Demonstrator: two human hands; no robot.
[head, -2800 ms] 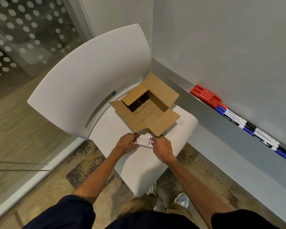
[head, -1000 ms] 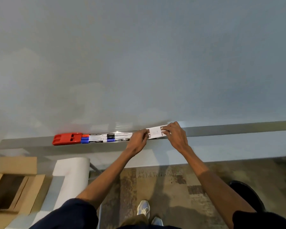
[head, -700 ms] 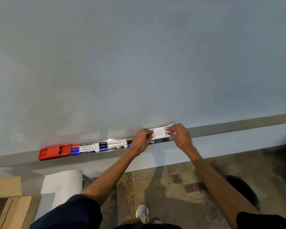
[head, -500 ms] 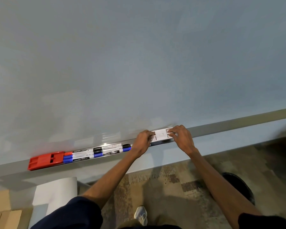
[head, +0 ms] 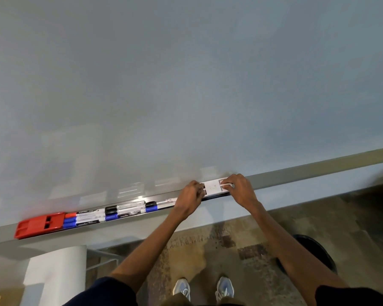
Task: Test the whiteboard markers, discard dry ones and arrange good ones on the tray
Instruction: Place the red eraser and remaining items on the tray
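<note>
At the left end of the tray (head: 318, 173) lay a red eraser (head: 40, 225), and touching its right side the markers (head: 111, 214) lay lengthwise in close rows, with red, blue and black caps on. None was in a hand. Right of them, past a short bare stretch of tray, the left hand (head: 189, 200) had its fingers curled onto the left end of a small white piece (head: 213, 187), and the right hand (head: 239, 189) pinched its right end between thumb and fingers. The piece sat flat on the tray lip; what it was could not be told.

The step in hand looked like a preliminary one: seating the piece on the tray, with testing not yet begun, since the board (head: 186, 85) above showed no ink. The next move would call for both hands to let go, one to reach left for the nearest marker, uncap it and draw a stroke on the board.

Below the eraser stood a white chair (head: 53, 277), close under the tray. The person's shoes (head: 181, 289) were planted on the patterned floor (head: 208, 246). At the right sat a dark round thing (head: 314, 255), perhaps a bin for dry ones. Nothing blocked the reach to the markers except the left forearm, which crossed below them.
</note>
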